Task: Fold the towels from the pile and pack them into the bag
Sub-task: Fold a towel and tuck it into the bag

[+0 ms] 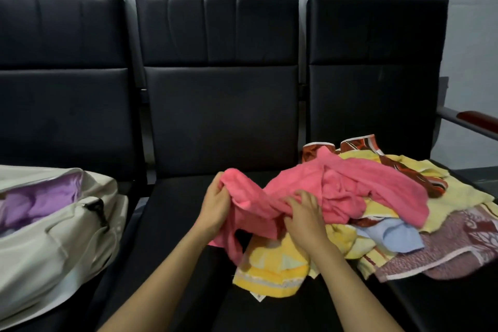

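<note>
A crumpled pink towel (342, 186) lies across the top of the towel pile (398, 232) on the right seat. My left hand (214, 206) grips the pink towel's left end, lifted over the middle seat. My right hand (305, 217) clutches the pink towel's bunched middle, just left of the pile. A yellow towel (272, 267) hangs out beneath my right hand. The cream bag (54, 245) lies open on the left seat, with purple cloth (40, 202) inside.
A row of three black padded seats (221, 116) stands against a pale wall. The pile also holds a light blue towel (390, 234), a maroon patterned towel (444, 248) and a brown patterned one (358, 144). A wooden armrest (477, 118) sticks out at the far right.
</note>
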Demonstrator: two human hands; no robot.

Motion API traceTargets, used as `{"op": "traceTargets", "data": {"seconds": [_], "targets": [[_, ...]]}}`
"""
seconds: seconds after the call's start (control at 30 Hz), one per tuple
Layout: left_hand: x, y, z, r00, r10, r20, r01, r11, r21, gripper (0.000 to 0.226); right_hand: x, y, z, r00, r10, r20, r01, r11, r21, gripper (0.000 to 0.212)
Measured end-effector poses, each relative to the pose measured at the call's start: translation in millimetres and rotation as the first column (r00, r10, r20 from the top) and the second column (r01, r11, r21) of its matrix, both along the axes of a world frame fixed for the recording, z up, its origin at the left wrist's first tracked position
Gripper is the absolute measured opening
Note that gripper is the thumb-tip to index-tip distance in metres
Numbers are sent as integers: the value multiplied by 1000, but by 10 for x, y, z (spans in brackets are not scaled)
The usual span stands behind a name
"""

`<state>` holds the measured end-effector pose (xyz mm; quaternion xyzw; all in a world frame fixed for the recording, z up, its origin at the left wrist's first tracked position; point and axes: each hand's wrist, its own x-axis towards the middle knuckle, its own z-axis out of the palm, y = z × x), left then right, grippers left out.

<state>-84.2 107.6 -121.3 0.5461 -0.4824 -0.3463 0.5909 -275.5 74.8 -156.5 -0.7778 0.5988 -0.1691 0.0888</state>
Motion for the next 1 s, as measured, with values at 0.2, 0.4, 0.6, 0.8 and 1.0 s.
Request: {"op": "traceTargets", "data": {"seconds": [0.2,0.4,0.6,0.8,1.0], "targets": [[613,221,-53,937,267,224,-312,929,198,3,520,267,119,853,98,513,-192,972,134,20],[931,322,-321,966,252,65,-255,863,436,36,591,361,116,922,294,252,-352,908,228,36],[938,392,-393,907,75,415,-350,682,642,86,523,323,-157,948,318,-7,-277,837,472,102],[899,464,-380,870,-278,408,-128,671,731,123,672,369,-33,956,266,121,-282,949,138,31],[936,431,-487,841,154,518,-387,840,379,16,528,241,343,807,164,567,-188,982,-16,15]]}}
